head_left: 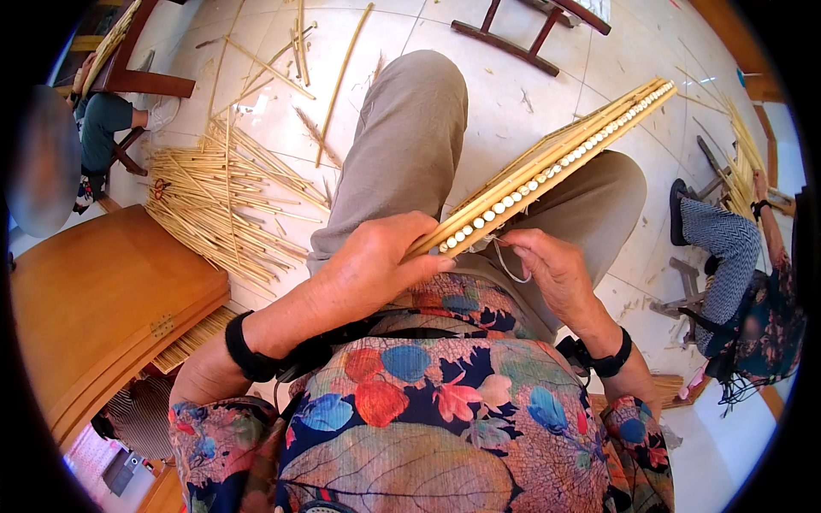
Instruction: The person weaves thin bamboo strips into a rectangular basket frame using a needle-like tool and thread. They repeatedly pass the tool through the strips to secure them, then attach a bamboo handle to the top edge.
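A long panel of pale yellow plant stalks [571, 138] slants across my lap, its near end at my waist and its far end past my right knee. A row of round white cut stalk ends [530, 185] runs along it between yellow stalks. My left hand [376, 256] grips the near end, with the thumb on one side and the fingers hidden behind. Just right of that end, my right hand [552, 267] pinches a thin white cord [511, 274] between thumb and fingers. The cord loops down beneath the panel's near end, where its attachment is hidden.
Many loose stalks [248, 201] lie piled on the tiled floor to the left. A brown wooden table [111, 299] stands at the near left. A dark wooden stool [505, 43] is ahead. Co-workers sit at far left and at right [727, 256], with stalks beside them.
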Tool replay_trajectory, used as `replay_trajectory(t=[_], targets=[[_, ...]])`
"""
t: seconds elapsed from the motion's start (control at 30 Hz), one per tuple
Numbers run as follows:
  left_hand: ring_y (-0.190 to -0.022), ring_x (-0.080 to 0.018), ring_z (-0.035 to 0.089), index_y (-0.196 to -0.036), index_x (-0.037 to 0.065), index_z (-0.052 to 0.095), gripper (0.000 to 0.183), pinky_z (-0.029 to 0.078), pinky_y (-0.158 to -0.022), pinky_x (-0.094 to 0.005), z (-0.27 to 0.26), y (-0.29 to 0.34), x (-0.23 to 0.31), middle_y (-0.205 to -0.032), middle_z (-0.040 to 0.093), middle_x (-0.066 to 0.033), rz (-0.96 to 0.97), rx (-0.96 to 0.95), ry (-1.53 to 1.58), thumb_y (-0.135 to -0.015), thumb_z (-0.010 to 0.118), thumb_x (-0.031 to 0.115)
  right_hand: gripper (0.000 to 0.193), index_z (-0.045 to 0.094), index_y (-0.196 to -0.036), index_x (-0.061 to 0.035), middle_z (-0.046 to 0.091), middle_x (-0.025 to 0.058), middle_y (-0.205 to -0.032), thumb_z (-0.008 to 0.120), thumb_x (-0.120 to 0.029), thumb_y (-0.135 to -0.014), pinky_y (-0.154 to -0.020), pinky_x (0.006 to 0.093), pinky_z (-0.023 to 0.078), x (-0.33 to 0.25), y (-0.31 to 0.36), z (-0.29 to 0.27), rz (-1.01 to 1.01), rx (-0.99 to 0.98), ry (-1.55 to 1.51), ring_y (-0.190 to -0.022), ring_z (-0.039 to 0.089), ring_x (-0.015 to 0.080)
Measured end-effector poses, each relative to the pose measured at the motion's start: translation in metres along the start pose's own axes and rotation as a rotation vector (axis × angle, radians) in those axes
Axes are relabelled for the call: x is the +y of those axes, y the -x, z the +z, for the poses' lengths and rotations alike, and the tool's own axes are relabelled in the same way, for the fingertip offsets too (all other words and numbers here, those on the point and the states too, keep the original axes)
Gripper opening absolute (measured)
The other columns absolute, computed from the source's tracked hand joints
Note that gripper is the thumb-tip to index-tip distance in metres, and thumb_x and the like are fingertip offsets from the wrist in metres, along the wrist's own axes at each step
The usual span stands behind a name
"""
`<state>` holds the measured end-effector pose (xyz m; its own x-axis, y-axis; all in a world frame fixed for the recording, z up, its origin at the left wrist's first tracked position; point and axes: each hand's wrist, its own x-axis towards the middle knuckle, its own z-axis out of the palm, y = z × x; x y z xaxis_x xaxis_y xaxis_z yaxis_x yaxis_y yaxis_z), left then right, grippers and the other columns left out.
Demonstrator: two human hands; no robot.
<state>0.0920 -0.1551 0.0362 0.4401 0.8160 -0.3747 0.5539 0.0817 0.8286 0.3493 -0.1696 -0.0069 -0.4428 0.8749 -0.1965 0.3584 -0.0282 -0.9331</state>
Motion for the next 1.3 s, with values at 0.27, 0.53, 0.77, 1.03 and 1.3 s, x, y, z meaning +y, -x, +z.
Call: replay_trajectory(t=[0.27, 0.53, 0.77, 1.03, 1.3], targets=[[-0.075, -0.0354, 0.06, -0.112, 0.003, 0.052, 0.041, 0.049, -0.064, -0.0415, 0.013, 0.006, 0.003, -0.089, 0.058, -0.0156, 0.109, 0.078, -0.329, -0.082, 0.072, 0.022, 0.019, 0.059, -0.109, -0.006, 0.058, 0.0085, -0.081, 0.057, -0.003, -0.09, -0.058, 0.0298, 0.046, 0.005, 0.005, 0.001, -0.012, -0.011, 0.046, -0.063, 0.055, 0.0185], [-0.077, -0.0387, 0.061, -0.11, 0.002, 0.049, 0.039, 0.05, -0.06, -0.045, 0.019, -0.004, 0.004, -0.089, 0.057, -0.0168, 0.195, 0.104, -0.408, -0.083, 0.071, 0.021, 0.016, 0.059, -0.102, -0.0076, 0.059, 0.0137, -0.081, 0.059, -0.003, -0.088, -0.06, 0.0363, 0.049, 0.003, 0.005, -0.004, -0.125, 0.06, 0.249, -0.068, 0.06, 0.0295], [-0.077, -0.039, 0.06, -0.106, 0.003, 0.049, 0.035, 0.049, -0.062, -0.0465, 0.017, -0.012, 0.005, -0.086, 0.057, -0.0172, 0.261, 0.089, -0.446, -0.083, 0.07, 0.017, 0.011, 0.061, -0.097, -0.0073, 0.059, 0.0115, -0.079, 0.061, -0.007, -0.086, -0.059, 0.0356, 0.049, 0.005, 0.035, -0.021, 0.255, 0.082, 0.074, -0.067, 0.059, 0.0294], [-0.086, -0.0373, 0.059, -0.11, 0.004, 0.05, 0.032, 0.049, -0.07, -0.0464, -0.013, -0.049, 0.013, -0.092, 0.057, -0.0161, 0.29, 0.15, -0.68, -0.084, 0.065, 0.017, 0.014, 0.063, -0.092, -0.009, 0.056, 0.0074, -0.089, 0.069, -0.014, -0.08, -0.069, 0.0364, 0.049, -0.016, 0.023, -0.031, -0.297, 0.16, 0.605, -0.083, 0.058, 0.0274], [-0.085, -0.0371, 0.057, -0.107, 0.003, 0.052, 0.03, 0.046, -0.071, -0.0459, -0.017, -0.091, 0.049, -0.09, 0.055, -0.0152, 0.485, 0.244, -0.737, -0.083, 0.066, 0.016, 0.023, 0.063, -0.103, -0.0094, 0.057, 0.0104, -0.088, 0.067, -0.007, -0.08, -0.066, 0.037, 0.05, -0.037, -0.01, -0.054, -0.374, 0.423, 0.523, -0.08, 0.059, 0.0294]])
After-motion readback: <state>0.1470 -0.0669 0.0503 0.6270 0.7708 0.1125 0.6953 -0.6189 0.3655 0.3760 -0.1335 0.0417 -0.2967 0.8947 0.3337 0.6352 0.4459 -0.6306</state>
